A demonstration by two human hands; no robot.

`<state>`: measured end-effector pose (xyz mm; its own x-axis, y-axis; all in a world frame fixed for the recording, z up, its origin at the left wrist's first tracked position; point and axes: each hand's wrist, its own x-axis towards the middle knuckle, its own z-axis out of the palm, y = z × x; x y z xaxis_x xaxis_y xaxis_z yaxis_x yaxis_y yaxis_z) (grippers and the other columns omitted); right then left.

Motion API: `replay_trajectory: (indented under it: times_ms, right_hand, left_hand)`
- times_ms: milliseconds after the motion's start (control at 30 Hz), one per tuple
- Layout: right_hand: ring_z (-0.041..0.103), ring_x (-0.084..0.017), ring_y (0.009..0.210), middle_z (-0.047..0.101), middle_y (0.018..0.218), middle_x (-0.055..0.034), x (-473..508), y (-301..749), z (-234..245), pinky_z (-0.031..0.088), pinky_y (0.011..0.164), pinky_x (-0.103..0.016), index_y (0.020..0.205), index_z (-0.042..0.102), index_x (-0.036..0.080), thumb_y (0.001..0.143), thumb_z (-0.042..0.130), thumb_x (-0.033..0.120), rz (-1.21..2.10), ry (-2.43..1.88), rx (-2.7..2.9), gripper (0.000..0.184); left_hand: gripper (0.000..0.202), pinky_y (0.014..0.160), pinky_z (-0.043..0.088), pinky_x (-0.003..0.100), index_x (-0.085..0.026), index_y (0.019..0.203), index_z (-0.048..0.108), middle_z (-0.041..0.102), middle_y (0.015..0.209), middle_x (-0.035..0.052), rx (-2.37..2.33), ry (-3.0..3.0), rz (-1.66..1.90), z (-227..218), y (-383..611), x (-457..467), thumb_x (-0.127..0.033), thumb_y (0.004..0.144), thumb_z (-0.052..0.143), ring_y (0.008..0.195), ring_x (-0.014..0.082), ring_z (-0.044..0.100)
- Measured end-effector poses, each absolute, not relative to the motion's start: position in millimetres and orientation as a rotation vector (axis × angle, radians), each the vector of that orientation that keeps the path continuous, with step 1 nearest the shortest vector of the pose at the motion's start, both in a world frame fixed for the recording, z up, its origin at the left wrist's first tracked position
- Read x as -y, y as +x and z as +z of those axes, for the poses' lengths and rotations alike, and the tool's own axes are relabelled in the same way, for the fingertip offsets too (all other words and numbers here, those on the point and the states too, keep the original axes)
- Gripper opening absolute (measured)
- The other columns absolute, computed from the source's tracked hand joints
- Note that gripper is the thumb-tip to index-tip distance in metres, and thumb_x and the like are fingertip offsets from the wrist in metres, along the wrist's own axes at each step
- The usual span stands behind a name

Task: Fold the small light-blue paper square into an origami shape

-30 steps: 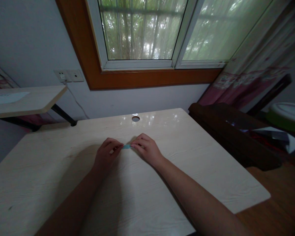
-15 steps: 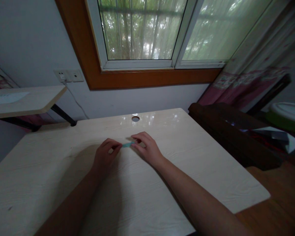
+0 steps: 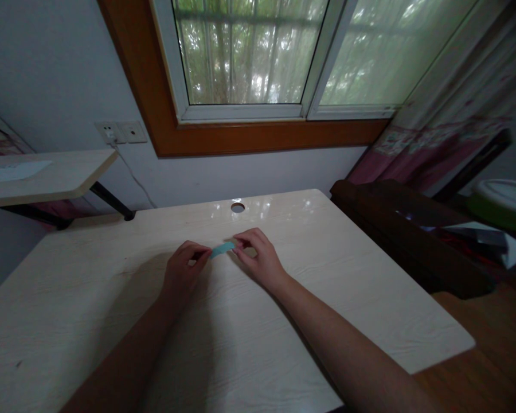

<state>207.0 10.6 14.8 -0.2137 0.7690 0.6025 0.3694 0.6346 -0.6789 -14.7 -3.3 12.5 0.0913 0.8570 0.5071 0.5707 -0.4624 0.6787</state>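
Pale tabletop (image 3: 112, 298) below the window (image 3: 249, 51). My left hand (image 3: 184, 268) and right hand (image 3: 258, 259) hold the blue strip (image 3: 222, 249) between them, fingers (image 3: 246, 234) pinched on each end. Looks light, thin and floppy, so gripping the ends suits it.

The pale rectangular wood-grain laminate desk (image 3: 327, 298) looks smooth and glossy near its far edge; the small thin turquoise strip (image 3: 222, 249) looks matt, perhaps paper.

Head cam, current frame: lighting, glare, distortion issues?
Head view: backlit by the window, room dim; glare on the desk around the cable hole; wide-angle bends its frame; blue strip pinched between left hand and right hand, small but legible.
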Motion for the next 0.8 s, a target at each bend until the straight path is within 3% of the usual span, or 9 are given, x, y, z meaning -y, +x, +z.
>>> replay_trajectory:
  times_ms: [167, 567, 800]
  right_hand:
    - [0.06, -0.016, 0.084, 0.064, 0.09, -0.0047, -9.3, 206.0, 13.0, 0.05, 0.078, -0.03, 0.11, 0.063, 0.021, 0.088, 0.062, 0.023, 0.529, -0.928, 1.887, 0.022]
    - [0.064, -0.016, 0.086, 0.07, 0.1, -0.0049, -6.7, 206.6, 11.2, 0.051, 0.081, -0.03, 0.121, 0.061, 0.025, 0.089, 0.06, 0.022, 0.591, -0.919, 1.949, 0.032]
    - [0.066, -0.015, 0.086, 0.072, 0.096, -0.0035, -7.0, 206.6, 14.3, 0.05, 0.08, -0.027, 0.102, 0.068, 0.023, 0.09, 0.06, 0.023, 0.634, -0.918, 2.029, 0.015]
  left_hand:
    - [0.012, 0.068, 0.052, 0.026, -0.02, 0.084, 0.067, 0.065, 0.082, 0.0026, -1.399, 2.079, 1.297, 13.7, -13.7, 3.3, -0.029, 0.088, 0.061, 0.075, 0.0147, 0.061]
    - [0.008, 0.071, 0.053, 0.026, -0.021, 0.087, 0.068, 0.065, 0.085, 0.0031, -1.282, 2.177, 1.252, 11.7, -13.1, 3.7, -0.024, 0.088, 0.061, 0.076, 0.0142, 0.062]
    - [0.007, 0.07, 0.054, 0.025, -0.021, 0.088, 0.069, 0.064, 0.085, 0.0031, -1.21, 2.199, 1.253, 9.8, -12.2, 5.6, -0.022, 0.088, 0.062, 0.075, 0.013, 0.062]
